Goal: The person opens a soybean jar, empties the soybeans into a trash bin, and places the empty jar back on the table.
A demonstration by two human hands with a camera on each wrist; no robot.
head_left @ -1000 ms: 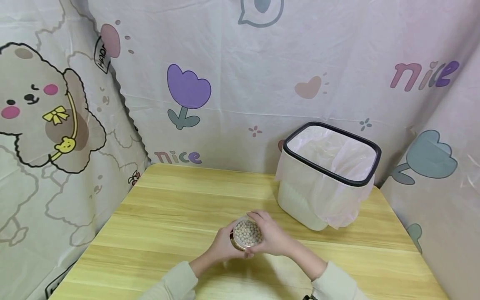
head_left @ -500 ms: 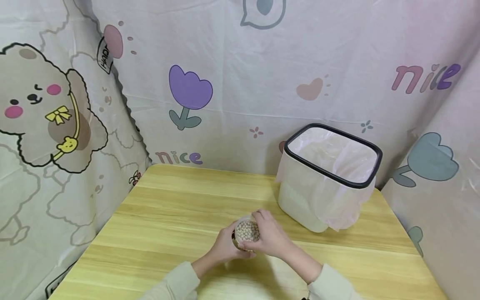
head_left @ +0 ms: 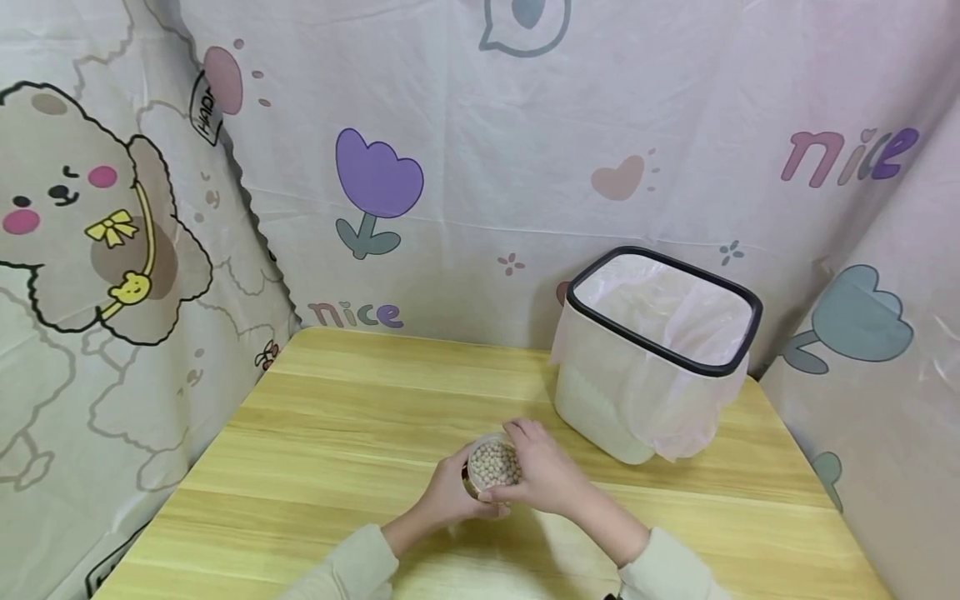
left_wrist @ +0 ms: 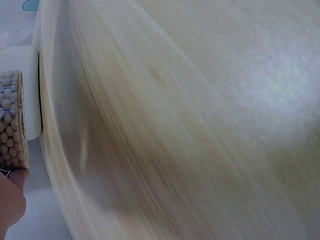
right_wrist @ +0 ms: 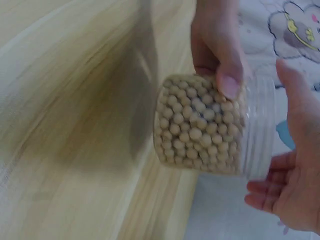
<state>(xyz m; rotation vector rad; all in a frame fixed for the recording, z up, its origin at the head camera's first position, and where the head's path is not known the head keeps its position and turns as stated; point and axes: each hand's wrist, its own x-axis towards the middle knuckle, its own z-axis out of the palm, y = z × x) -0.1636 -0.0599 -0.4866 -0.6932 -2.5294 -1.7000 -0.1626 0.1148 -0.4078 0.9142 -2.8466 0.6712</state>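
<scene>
A clear jar [head_left: 495,464] full of small beige balls is held above the table between both hands. The left hand [head_left: 447,492] grips the jar's body, its thumb [right_wrist: 230,86] pressed along the side in the right wrist view. Around the clear ribbed lid [right_wrist: 259,125] at the jar's top curl the fingers and thumb of the right hand [head_left: 551,471]. A gold-coloured band shows on the jar's left side in the head view. In the left wrist view only part of the jar [left_wrist: 9,120] appears, at the left edge.
A white bin [head_left: 600,400] with a black rim and a pale pink liner stands at the back right of the wooden table [head_left: 337,417]. Patterned cloth [head_left: 480,167] hangs behind the table and along both sides.
The right hand has turned slightly on the lid, its thumb shifting up along the jar's near rim. The left hand keeps its grip on the jar, which stays in nearly the same place.
</scene>
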